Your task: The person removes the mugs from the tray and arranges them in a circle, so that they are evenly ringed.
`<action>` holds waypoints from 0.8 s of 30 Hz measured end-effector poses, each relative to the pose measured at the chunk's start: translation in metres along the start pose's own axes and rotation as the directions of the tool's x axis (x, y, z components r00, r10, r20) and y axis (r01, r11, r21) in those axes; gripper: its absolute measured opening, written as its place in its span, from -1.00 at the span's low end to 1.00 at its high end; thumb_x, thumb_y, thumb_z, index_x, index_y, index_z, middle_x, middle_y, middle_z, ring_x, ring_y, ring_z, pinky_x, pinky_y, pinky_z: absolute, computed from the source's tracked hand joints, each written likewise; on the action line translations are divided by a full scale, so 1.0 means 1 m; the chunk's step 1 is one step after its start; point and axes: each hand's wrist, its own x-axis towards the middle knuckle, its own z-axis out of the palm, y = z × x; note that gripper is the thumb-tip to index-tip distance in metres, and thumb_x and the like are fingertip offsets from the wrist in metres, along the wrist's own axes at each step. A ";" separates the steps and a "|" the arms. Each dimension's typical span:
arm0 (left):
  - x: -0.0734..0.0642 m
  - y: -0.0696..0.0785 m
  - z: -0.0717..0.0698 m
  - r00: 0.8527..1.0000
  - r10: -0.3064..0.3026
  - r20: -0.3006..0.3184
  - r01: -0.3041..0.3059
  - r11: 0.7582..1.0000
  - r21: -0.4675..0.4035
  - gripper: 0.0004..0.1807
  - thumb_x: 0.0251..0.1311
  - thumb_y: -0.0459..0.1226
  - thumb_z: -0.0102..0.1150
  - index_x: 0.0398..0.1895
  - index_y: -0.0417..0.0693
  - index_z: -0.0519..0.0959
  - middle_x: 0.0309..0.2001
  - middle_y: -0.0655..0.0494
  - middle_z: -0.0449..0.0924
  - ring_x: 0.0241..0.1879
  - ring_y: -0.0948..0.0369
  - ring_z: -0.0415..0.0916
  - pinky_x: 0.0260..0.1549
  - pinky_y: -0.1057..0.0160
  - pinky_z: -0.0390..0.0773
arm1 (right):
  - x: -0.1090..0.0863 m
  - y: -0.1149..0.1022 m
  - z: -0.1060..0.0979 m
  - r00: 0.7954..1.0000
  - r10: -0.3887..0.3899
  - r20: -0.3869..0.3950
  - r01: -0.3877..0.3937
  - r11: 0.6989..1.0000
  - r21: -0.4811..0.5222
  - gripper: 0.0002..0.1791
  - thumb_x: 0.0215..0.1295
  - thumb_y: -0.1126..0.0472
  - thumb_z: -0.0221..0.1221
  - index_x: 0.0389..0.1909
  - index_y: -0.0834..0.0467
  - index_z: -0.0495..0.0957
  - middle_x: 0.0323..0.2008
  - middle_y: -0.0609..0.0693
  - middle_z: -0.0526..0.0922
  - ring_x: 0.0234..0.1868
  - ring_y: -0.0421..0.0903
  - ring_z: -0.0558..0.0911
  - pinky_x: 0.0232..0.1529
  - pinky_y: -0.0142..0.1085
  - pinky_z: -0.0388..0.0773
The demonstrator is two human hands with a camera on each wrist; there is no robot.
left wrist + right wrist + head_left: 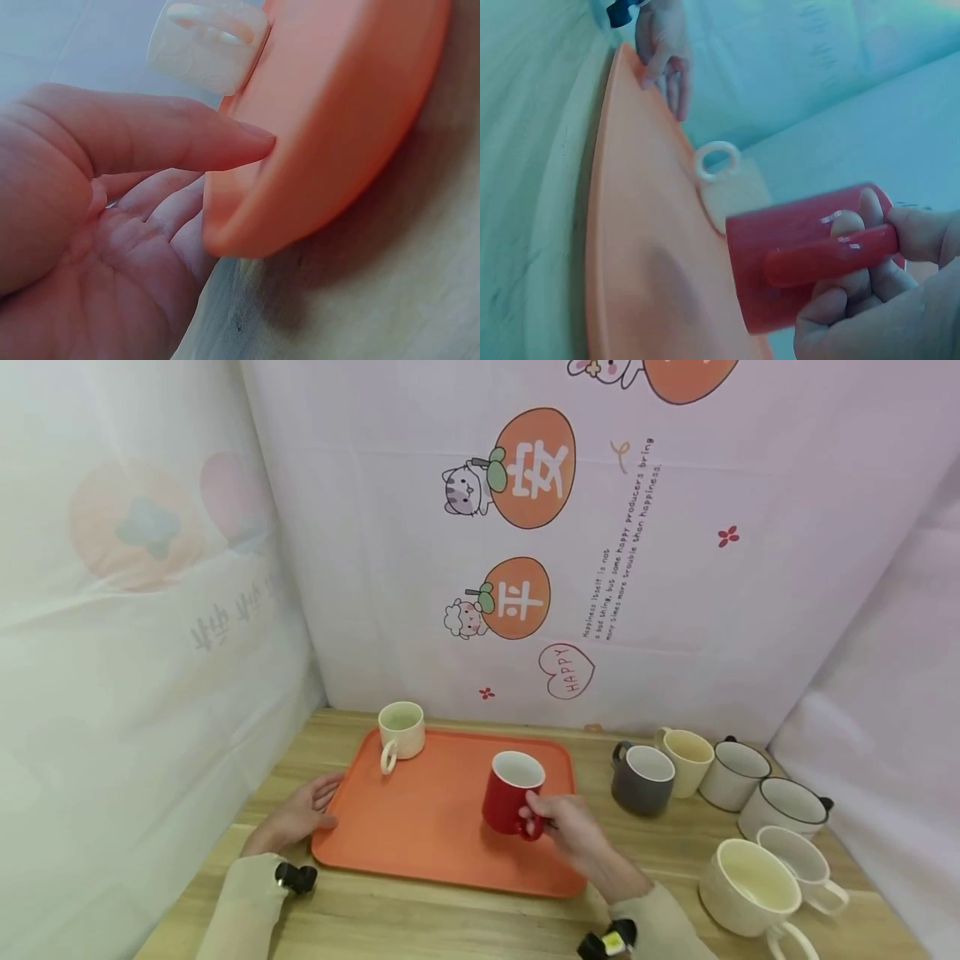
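Note:
My right hand holds a red mug by its handle, over the right part of an orange tray. In the right wrist view the mug hangs above the tray, casting a shadow on it, with fingers hooked through the handle and the thumb at its upper end. At the tray's left edge, my left hand grips the rim; the left wrist view shows the thumb over the rim and the other fingers along the outside. A cream mug stands upright at the tray's back left corner.
Right of the tray stand a dark grey mug, a yellow mug, two white mugs with dark rims, a white cup and a large cream cup. Printed white cloth walls the wooden table's back and sides.

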 end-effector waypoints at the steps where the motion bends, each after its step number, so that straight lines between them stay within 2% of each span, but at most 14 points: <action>1: 0.000 0.001 0.000 1.000 -0.004 -0.005 0.004 1.000 -0.005 -0.01 0.15 -0.64 0.20 0.63 -0.52 -0.07 0.63 -0.53 -0.10 0.62 -0.40 -0.11 0.55 -0.23 0.21 | -0.007 -0.001 -0.006 1.000 -0.009 -0.022 0.009 1.000 0.000 -0.63 0.55 0.25 0.11 -0.51 0.12 0.70 -0.51 -0.13 0.67 -0.39 -0.13 0.58 -0.11 -0.41 0.61; 5: -0.001 0.002 -0.001 1.000 -0.008 -0.007 0.008 1.000 -0.009 0.00 0.15 -0.63 0.20 0.63 -0.51 -0.08 0.64 -0.52 -0.12 0.64 -0.38 -0.13 0.54 -0.20 0.20 | -0.033 0.001 -0.024 0.987 -0.043 -0.156 0.043 0.999 -0.004 -0.64 0.56 0.27 0.10 -0.49 0.17 0.69 -0.51 -0.12 0.65 -0.39 -0.14 0.58 -0.10 -0.42 0.59; 7: -0.002 0.002 -0.001 1.000 -0.014 -0.012 0.014 1.000 -0.010 0.00 0.14 -0.63 0.20 0.64 -0.50 -0.07 0.65 -0.50 -0.12 0.64 -0.37 -0.13 0.54 -0.19 0.20 | -0.044 0.005 -0.031 0.970 -0.057 -0.235 0.053 0.998 -0.024 -0.68 0.56 0.28 0.11 -0.40 0.27 0.71 -0.49 -0.12 0.66 -0.40 -0.15 0.58 -0.11 -0.42 0.59; 10: -0.002 -0.001 0.000 1.000 -0.008 -0.008 0.008 1.000 -0.010 0.00 0.14 -0.63 0.20 0.64 -0.51 -0.08 0.65 -0.51 -0.13 0.64 -0.38 -0.12 0.54 -0.18 0.22 | -0.060 0.013 -0.045 0.942 -0.068 -0.330 0.053 0.997 -0.054 -0.69 0.57 0.24 0.14 -0.34 0.30 0.73 -0.46 -0.13 0.70 -0.35 -0.19 0.62 -0.10 -0.44 0.57; 16: -0.003 -0.003 0.001 1.000 -0.015 -0.009 0.015 1.000 -0.001 -0.01 0.16 -0.63 0.20 0.64 -0.50 -0.07 0.65 -0.50 -0.11 0.64 -0.37 -0.12 0.54 -0.16 0.27 | -0.082 0.025 -0.070 0.896 -0.024 -0.443 -0.020 0.995 -0.094 -0.63 0.55 0.00 0.21 -0.37 0.15 0.79 -0.41 -0.25 0.77 -0.19 -0.39 0.64 -0.03 -0.57 0.42; 20: -0.003 -0.001 0.002 1.000 -0.022 -0.006 0.022 1.000 0.001 -0.01 0.17 -0.62 0.20 0.65 -0.48 -0.08 0.65 -0.49 -0.12 0.64 -0.37 -0.12 0.54 -0.17 0.25 | -0.090 0.033 -0.081 0.860 -0.019 -0.509 -0.031 0.995 -0.091 -0.68 0.50 -0.02 0.27 -0.30 0.10 0.83 -0.45 -0.33 0.79 -0.25 -0.45 0.62 -0.06 -0.60 0.37; 24: -0.002 -0.001 0.002 1.000 -0.022 -0.006 0.022 1.000 0.006 -0.01 0.17 -0.63 0.20 0.65 -0.47 -0.07 0.65 -0.48 -0.11 0.64 -0.36 -0.12 0.54 -0.18 0.24 | -0.097 0.043 -0.090 0.824 -0.032 -0.566 -0.031 0.994 -0.102 -0.73 0.47 -0.01 0.30 -0.27 0.06 0.85 -0.53 -0.33 0.77 -0.33 -0.42 0.61 -0.13 -0.63 0.38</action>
